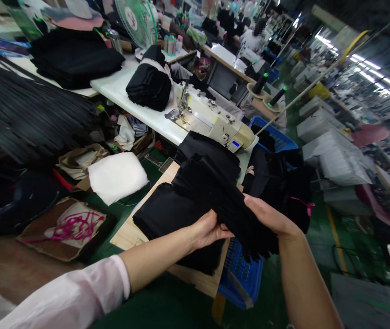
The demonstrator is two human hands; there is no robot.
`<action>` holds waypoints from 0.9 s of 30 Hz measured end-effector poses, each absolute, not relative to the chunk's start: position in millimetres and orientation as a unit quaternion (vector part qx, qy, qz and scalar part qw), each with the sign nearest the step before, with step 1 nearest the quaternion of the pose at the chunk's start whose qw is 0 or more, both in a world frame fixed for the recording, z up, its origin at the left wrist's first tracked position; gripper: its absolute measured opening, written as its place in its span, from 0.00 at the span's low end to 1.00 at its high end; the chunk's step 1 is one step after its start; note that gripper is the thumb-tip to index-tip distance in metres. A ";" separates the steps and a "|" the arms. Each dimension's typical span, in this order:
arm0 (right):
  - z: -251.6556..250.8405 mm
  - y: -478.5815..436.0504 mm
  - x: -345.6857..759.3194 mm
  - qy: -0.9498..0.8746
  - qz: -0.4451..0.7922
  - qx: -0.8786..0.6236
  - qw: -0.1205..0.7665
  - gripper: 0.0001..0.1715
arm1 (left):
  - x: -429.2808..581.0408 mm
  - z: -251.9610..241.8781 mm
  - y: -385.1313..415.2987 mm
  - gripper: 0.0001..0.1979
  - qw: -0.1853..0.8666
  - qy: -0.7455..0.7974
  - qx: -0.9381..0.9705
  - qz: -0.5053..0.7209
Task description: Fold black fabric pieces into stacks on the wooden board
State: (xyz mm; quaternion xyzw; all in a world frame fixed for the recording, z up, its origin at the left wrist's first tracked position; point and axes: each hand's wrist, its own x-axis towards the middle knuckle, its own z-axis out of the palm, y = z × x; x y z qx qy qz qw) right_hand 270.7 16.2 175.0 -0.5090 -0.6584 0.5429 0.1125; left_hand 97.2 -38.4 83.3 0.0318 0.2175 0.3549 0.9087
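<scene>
One bundle of black cloth [222,205] held above a wooden board [128,235]
A sewing machine [208,116] stands on the white worktop [126,91] just past the board's far end; a blue crate [239,274] sits beside its right edge; a black cloth stack [167,219] lies on the board; the left hand [208,230] curls its fingers under the bundle, gripping it; the right hand [266,217] closes on the bundle's opposite side, fingers nearly straight.

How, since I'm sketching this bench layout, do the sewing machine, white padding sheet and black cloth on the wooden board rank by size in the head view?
1. Black cloth and sewing machine: unsure, as the cloth is nearer the camera.
2. White padding sheet: smallest.

The cloth lies on the wooden board.
</scene>
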 end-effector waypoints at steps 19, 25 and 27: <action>162.0 153.5 203.6 -0.807 0.153 -0.550 0.148 0.36 | 101.8 48.4 159.1 0.14 0.845 0.238 0.033 0.477; 16.7 179.1 208.3 -0.763 0.192 -0.617 -0.006 0.35 | 94.3 -35.7 155.4 0.22 0.757 0.433 -0.087 0.482; -4.9 173.9 212.7 -0.766 0.188 -0.615 0.008 0.36 | 83.8 -40.7 149.7 0.18 0.776 0.439 -0.049 0.450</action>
